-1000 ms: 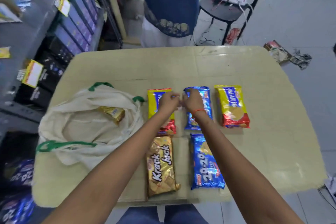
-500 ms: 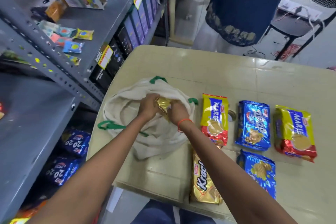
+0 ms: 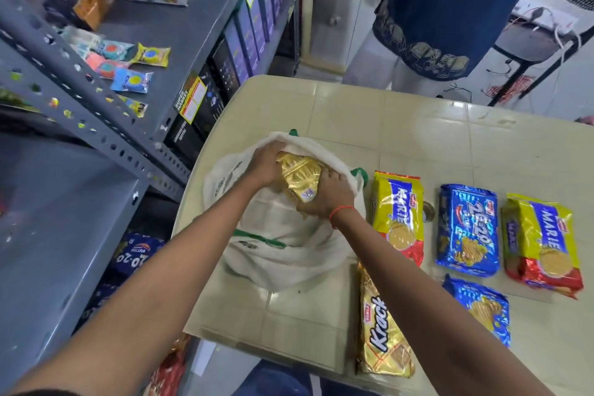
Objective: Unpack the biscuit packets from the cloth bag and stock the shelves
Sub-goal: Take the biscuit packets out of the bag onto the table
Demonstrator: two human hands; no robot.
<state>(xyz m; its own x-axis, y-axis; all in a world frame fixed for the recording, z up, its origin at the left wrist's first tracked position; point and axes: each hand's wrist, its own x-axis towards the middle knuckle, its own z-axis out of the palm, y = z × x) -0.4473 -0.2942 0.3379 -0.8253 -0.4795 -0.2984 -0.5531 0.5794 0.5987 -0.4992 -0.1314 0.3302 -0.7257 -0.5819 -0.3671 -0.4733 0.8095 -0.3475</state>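
Head view: left hand and right hand, fingers curled round a shiny gold foil biscuit packet in the mouth of the cream cloth bag; five packets already lie on the pale tiled surface, none of these apparently shelved yet

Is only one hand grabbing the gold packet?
No, the left hand and the right hand both grip the gold packet at the mouth of the cloth bag.
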